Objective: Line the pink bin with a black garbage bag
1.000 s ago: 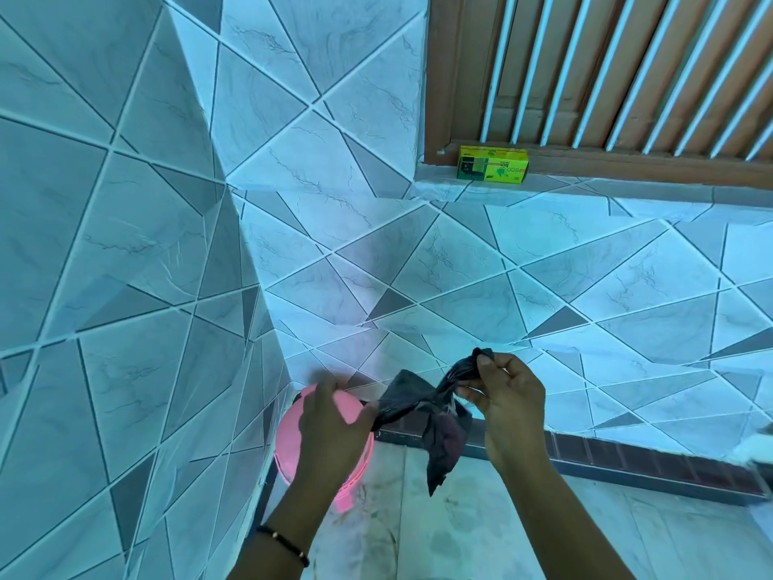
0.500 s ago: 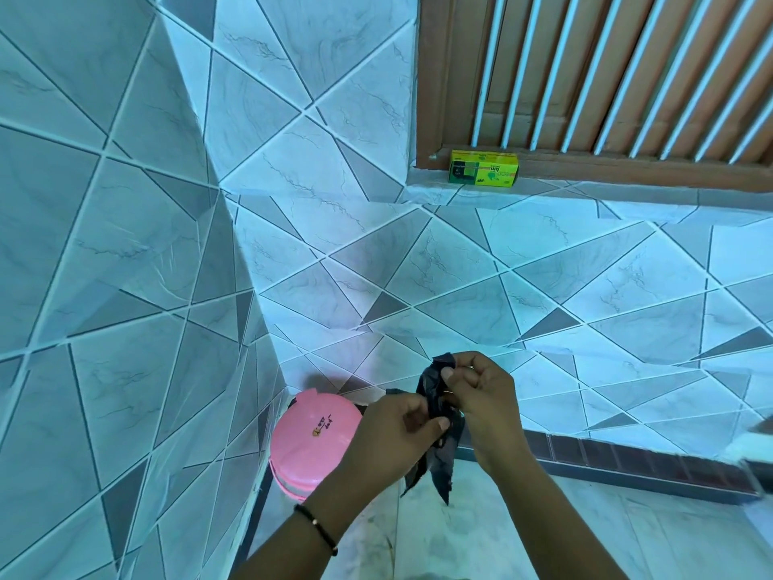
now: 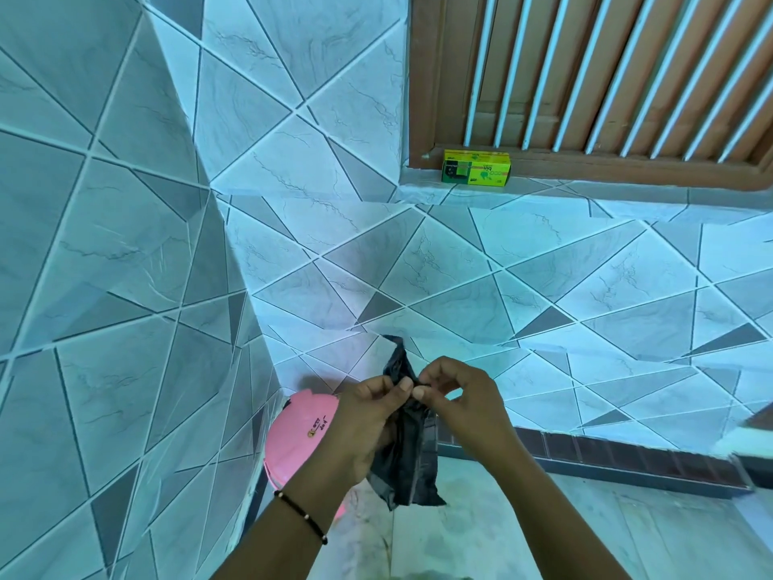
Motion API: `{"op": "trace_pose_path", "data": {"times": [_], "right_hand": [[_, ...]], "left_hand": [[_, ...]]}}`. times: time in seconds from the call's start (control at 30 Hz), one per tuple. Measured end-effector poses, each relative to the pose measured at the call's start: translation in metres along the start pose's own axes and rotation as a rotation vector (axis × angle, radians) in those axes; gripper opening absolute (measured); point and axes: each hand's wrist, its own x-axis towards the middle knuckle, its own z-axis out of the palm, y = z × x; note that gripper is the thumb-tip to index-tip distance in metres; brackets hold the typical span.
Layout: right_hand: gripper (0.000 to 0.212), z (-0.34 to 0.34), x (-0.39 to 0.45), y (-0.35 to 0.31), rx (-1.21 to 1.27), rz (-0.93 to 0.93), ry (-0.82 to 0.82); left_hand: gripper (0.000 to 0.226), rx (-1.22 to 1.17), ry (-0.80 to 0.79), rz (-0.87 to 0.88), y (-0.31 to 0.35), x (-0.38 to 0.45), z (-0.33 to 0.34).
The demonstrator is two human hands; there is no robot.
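A folded black garbage bag (image 3: 412, 458) hangs between my two hands in front of me. My left hand (image 3: 368, 420) pinches its upper edge with thumb and fingers, and my right hand (image 3: 460, 406) pinches the same edge right beside it. The pink bin (image 3: 299, 437) stands on the floor in the wall corner, below and to the left of my hands; its pink lid is on, and my left hand and wrist hide its right part.
Tiled walls close in at left and ahead. A green and yellow box (image 3: 477, 172) of bin bags lies on the window ledge under a barred wooden window (image 3: 585, 77). A dark tile strip (image 3: 627, 456) runs along the wall base above the pale floor.
My left hand left the bin lid and came up to the bag. Both hands now pinch the bag's top edge close together, and the bag hangs straighter and less crumpled.
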Motion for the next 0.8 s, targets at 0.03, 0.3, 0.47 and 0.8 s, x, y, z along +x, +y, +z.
{"op": "trace_pose_path", "data": {"times": [0.03,0.3,0.47,0.8], "right_hand": [[0.018,-0.001,0.001,0.001,0.027,0.029,0.026],[0.014,-0.02,0.0,0.013,0.397,0.291,0.141],[0.016,-0.025,-0.002,0.024,0.457,0.367,0.224],[0.022,-0.028,0.003,0.031,1.05,0.629,0.332]], "left_hand": [[0.015,-0.055,-0.017,-0.021,0.001,-0.001,0.0],[0.01,-0.386,0.091,-0.152,0.009,0.01,-0.019],[0.024,-0.503,0.134,-0.191,0.016,0.01,-0.029],[0.03,0.412,0.362,0.113,0.011,0.013,-0.045]]}}
